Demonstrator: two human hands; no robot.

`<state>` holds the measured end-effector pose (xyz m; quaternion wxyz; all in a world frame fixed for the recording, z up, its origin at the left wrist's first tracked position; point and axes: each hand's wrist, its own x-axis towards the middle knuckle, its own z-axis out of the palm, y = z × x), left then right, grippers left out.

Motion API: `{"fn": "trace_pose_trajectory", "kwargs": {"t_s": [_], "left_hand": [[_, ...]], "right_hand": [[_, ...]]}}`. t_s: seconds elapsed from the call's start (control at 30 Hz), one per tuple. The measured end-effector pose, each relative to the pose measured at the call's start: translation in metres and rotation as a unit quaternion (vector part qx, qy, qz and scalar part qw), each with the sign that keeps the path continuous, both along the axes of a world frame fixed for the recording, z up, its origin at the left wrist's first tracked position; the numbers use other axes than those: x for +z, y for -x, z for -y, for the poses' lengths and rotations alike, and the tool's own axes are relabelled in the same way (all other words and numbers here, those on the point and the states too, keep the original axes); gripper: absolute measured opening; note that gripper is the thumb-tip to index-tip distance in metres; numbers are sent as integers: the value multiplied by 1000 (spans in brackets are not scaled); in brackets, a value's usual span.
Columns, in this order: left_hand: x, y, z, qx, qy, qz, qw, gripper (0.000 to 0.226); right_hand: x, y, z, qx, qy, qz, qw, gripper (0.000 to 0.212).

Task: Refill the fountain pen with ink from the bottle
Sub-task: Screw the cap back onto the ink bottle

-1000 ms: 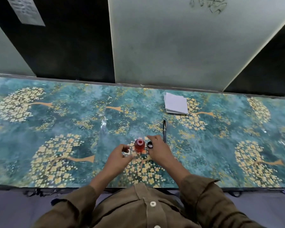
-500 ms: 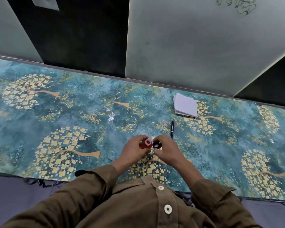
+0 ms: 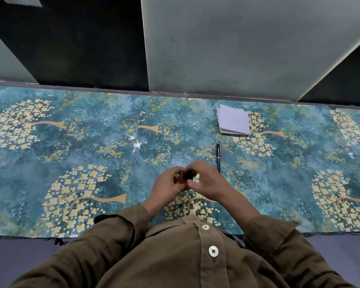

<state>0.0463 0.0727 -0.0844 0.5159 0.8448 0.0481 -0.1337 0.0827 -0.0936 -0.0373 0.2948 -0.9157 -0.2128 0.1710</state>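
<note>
Glossy teal covering printed with golden blossom trees (image 3: 92,142) runs the width of your table, its sheen catching a bright glare patch near the middle; behind it stand pale grey panels and dark gaps, cut off at the top. Your hands meet just above the near edge and hide most of what they carry. Your left hand (image 3: 164,187) wraps around a small red ink bottle (image 3: 180,180), of which only slivers of translucent red show between the fingers; its shape and fill level cannot be made out. Your right hand (image 3: 206,181) pinches the round black cap (image 3: 189,175) at the bottle's top, thumb and fingertips closed on it; whether the cap sits on the neck or just off it is hard to tell. A slim black fountain pen (image 3: 218,156) lies flat on the covering just beyond your right hand, pointing away from you, its near end masked by your knuckles. Farther back rests a folded stack of white paper (image 3: 233,122), soft-cornered. Brown button-front shirt sleeves (image 3: 121,221) fill the lower frame.
</note>
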Motion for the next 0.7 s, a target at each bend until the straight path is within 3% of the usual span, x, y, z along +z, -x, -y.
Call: {"fn": "trace_pose_trajectory", "kwargs": {"t_s": [0.2,0.37,0.5,0.7], "left_hand": [[-4,-1,-2,-5,5,-3,1000,39],[-3,-2,-3,-7,9,-4,1000,37],[-5,-2,-4,-9,0,-8,1000,41],[-7,-2,-4,-7,18,-7,1000,37]], "right_hand": [[3,-3,-5,-13,45,10,999,25],[0,2,-7,-39,132,71,988,40],[-4,4,0,-23,91,46,995,52],[-1,6,1,0,55,12,998,36]]}}
